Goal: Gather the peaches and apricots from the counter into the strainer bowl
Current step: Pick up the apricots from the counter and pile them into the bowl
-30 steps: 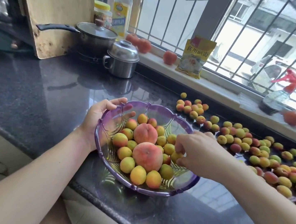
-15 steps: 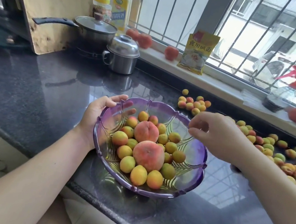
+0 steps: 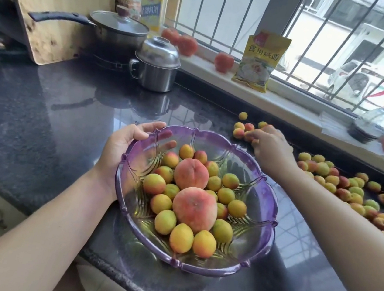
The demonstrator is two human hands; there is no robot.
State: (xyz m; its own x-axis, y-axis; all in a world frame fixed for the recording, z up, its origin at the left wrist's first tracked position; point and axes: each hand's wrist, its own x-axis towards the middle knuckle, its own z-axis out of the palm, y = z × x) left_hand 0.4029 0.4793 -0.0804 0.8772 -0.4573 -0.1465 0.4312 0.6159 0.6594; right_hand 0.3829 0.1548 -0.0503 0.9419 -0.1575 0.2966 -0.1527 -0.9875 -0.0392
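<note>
A clear purple strainer bowl [image 3: 263,230] stands near the counter's front edge. It holds two large peaches [image 3: 194,208] and several small apricots [image 3: 181,237]. My left hand [image 3: 123,143] grips the bowl's left rim, thumb outside and fingers inside. My right hand [image 3: 270,146] reaches past the bowl's far rim to a small cluster of apricots [image 3: 239,132] by the back wall; its fingers curl over some of them, blurred. Many more loose apricots [image 3: 351,190] are scattered along the counter at the right.
A lidded steel pot [image 3: 156,67] and a lidded saucepan [image 3: 118,31] stand at the back left by a wooden board [image 3: 58,5]. On the sill are tomatoes [image 3: 224,61], a yellow packet [image 3: 260,61] and a spray bottle [image 3: 375,118].
My right hand left the bowl, rose over its far rim and reached out to the apricot cluster at the back. My left hand kept its hold on the rim.
</note>
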